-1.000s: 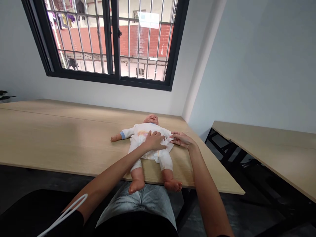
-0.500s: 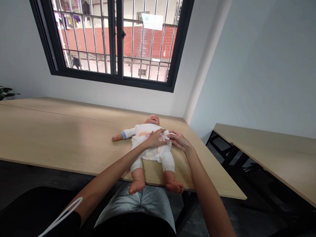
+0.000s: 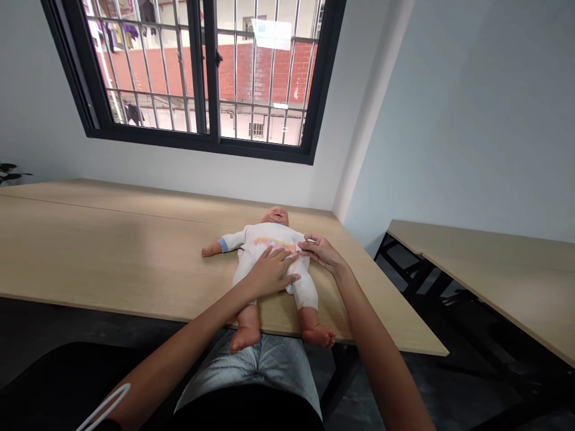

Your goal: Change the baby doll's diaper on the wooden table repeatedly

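A baby doll (image 3: 306,320) lies on its back on the table, head away from me and feet hanging over the near edge. It wears a white shirt (image 3: 258,233) with a coloured print and blue cuff, and white pants (image 3: 306,292). My left hand (image 3: 271,274) rests on the doll's lower belly with fingers spread, over the shirt hem and pants. At the doll's side on the right, my right hand (image 3: 324,252) pinches the edge of the shirt. The doll's arm on that side is hidden from sight.
The wooden table (image 3: 135,251) runs far to the left and meets the wall under a barred window (image 3: 197,143). A second table (image 3: 485,257) stands to the right across a gap. Plant leaves (image 3: 13,175) show at the left edge.
My left hand has moved down and left from the shirt's side to the lower belly, its fingers spreading. The shirt print shows more fully. My right hand stays at the shirt's side.
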Motion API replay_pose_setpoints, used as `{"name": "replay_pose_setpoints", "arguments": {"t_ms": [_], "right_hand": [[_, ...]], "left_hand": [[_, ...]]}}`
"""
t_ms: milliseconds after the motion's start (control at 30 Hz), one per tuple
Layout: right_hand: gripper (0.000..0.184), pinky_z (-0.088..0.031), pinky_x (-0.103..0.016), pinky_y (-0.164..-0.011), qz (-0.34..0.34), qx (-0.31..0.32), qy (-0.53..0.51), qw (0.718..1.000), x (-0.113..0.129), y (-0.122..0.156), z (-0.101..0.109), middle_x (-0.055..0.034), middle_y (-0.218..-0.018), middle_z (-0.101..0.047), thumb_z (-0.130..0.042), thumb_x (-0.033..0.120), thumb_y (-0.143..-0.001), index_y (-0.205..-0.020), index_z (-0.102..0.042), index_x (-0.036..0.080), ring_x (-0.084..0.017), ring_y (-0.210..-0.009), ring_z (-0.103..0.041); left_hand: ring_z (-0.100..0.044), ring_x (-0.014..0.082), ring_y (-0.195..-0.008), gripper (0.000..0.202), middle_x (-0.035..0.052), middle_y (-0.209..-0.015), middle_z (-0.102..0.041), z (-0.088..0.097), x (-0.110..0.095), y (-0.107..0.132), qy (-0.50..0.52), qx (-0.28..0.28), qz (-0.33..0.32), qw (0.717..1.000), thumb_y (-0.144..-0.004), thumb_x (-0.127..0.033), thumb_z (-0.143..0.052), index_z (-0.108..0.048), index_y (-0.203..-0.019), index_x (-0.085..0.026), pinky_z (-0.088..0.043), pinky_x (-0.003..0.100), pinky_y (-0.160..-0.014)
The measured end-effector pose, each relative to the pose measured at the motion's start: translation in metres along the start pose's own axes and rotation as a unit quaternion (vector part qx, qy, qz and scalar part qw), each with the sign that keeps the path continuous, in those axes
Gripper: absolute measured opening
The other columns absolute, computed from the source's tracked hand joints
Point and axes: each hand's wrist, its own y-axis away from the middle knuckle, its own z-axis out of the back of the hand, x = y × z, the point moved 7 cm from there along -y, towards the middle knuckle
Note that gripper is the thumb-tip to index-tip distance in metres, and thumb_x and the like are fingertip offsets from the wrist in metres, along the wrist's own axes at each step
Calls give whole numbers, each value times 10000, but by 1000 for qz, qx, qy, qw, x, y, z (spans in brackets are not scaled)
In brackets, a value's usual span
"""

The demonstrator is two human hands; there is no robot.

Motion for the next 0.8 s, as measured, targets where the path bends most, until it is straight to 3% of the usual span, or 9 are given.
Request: {"name": "replay_pose_setpoints", "arguments": {"t_ms": [167, 433, 667, 800], "right_hand": [[515, -553, -212, -663, 24, -16, 8, 1000, 4, 2, -10, -15, -777, -660, -835, 252, -536, -870, -451, 174, -114, -669, -645], [568, -486, -229, -552, 39, -84, 32, 995, -8, -6, -17, -16, -701, -663, -848, 310, -471, -824, -420, 190, -155, -609, -641], [475, -497, -279, -589, 91, -136, 104, 981, -14, -10, -15, -29, -664, -643, -824, 394, -490, -731, -472, 185, -177, -628, -636], [442, -509, -293, -613, 107, -113, 136, 979, -16, -10, -17, -45, -699, -658, -802, 447, -540, -752, -522, 180, -184, -658, -642]], "left_hand": [[-318, 238, -1375, 492, 87, -1414, -478, -9, -2, 4, -5, 21, -27, 999, -942, -478, -365, -423, -1360, -227, -107, 498, -1147], [-359, 262, -1340, 498, 97, -1397, -490, -8, -5, 4, 0, 22, -19, 1000, -936, -481, -382, -426, -1356, -217, -205, 500, -1097], [-383, 267, -1317, 477, 100, -1377, -503, -9, -1, 3, 10, 10, -12, 1000, -922, -512, -402, -486, -1310, -247, -268, 478, -1055], [-378, 290, -1312, 479, 90, -1384, -495, -10, 1, 3, 12, 4, -7, 1000, -911, -522, -419, -500, -1298, -250, -305, 473, -1025]]}}
